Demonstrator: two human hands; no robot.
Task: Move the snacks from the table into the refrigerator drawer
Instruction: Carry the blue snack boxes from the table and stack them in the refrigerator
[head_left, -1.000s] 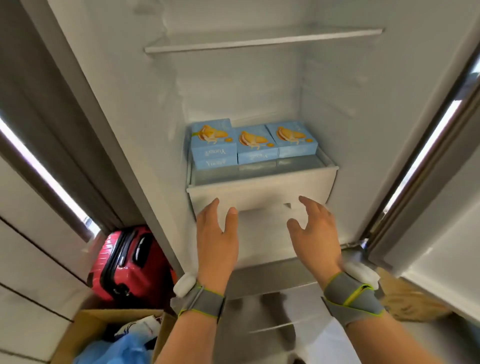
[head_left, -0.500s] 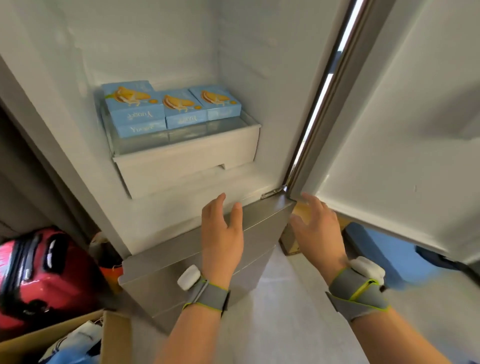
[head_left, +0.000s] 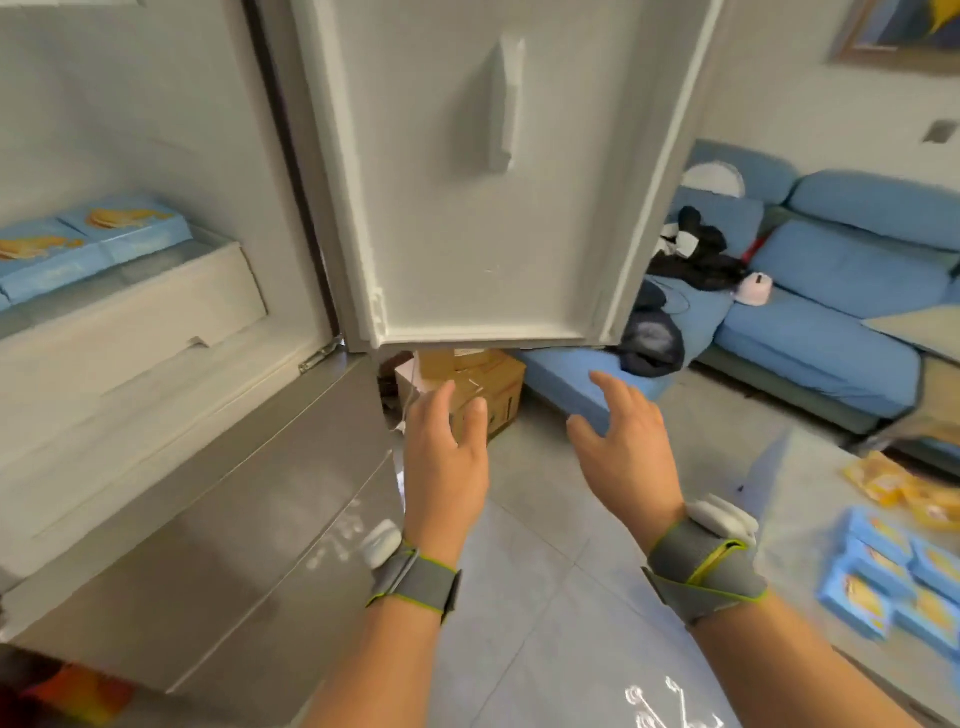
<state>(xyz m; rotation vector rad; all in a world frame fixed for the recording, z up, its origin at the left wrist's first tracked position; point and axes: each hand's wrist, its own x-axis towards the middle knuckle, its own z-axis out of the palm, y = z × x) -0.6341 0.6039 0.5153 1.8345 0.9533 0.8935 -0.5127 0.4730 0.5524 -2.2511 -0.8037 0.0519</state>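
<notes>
Blue snack boxes (head_left: 98, 236) lie in the white refrigerator drawer (head_left: 135, 306) at the far left. More blue snack boxes (head_left: 893, 571) and yellow snack packets (head_left: 904, 488) sit on a glass table (head_left: 810, 488) at the right edge. My left hand (head_left: 447, 452) and my right hand (head_left: 623, 441) hang in mid air in front of me, fingers relaxed and spread, holding nothing, between the refrigerator and the table.
The open refrigerator door (head_left: 498, 171) stands straight ahead. Below it are cardboard boxes (head_left: 467, 384) on the floor. A blue sofa (head_left: 841, 291) with dark clothes (head_left: 691, 254) runs along the right. A closed grey lower drawer front (head_left: 208, 509) is at the lower left.
The view has swung right, away from the drawer toward the table. Both hands have come away from the drawer front and stay empty.
</notes>
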